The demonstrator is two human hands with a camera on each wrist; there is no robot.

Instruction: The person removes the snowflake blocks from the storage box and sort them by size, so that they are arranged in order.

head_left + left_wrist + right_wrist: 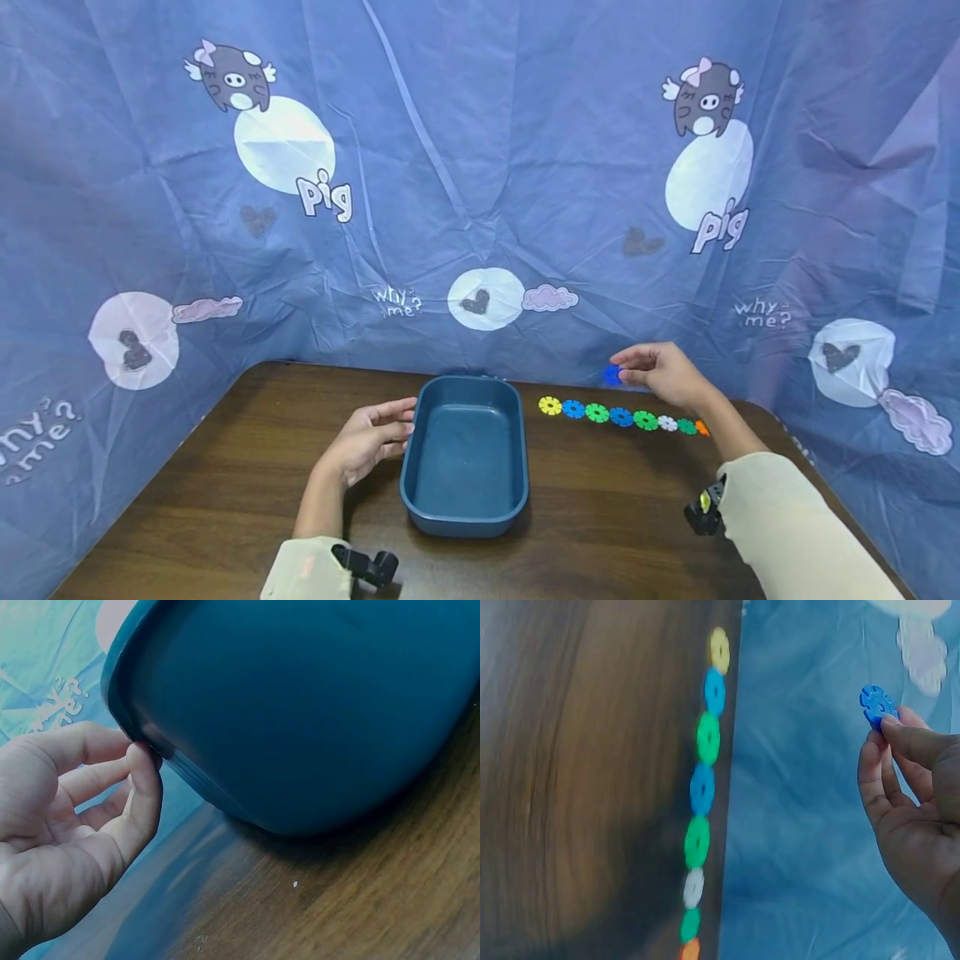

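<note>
Between thumb and fingertips, my right hand (pixel 670 377) pinches a blue notched plastic disc (pixel 877 707), a snowflake building piece. It is held up above a row of similar discs near the table's back edge. That row runs from a yellow disc (pixel 550 406) through blue, green and white ones to an orange disc (pixel 702 427), partly hidden by my right wrist. My left hand (pixel 373 440) is at the left side of a dark teal plastic bin (pixel 465 527). In the left wrist view, thumb and index finger (pixel 90 742) meet on the bin's rim. Nothing lies inside the bin.
The brown wooden table (pixel 600 517) ends just behind the row of discs. A blue cloth curtain (pixel 480 183) with pig prints hangs around its back and sides. A dark wrist camera (pixel 367 567) juts from my left sleeve.
</note>
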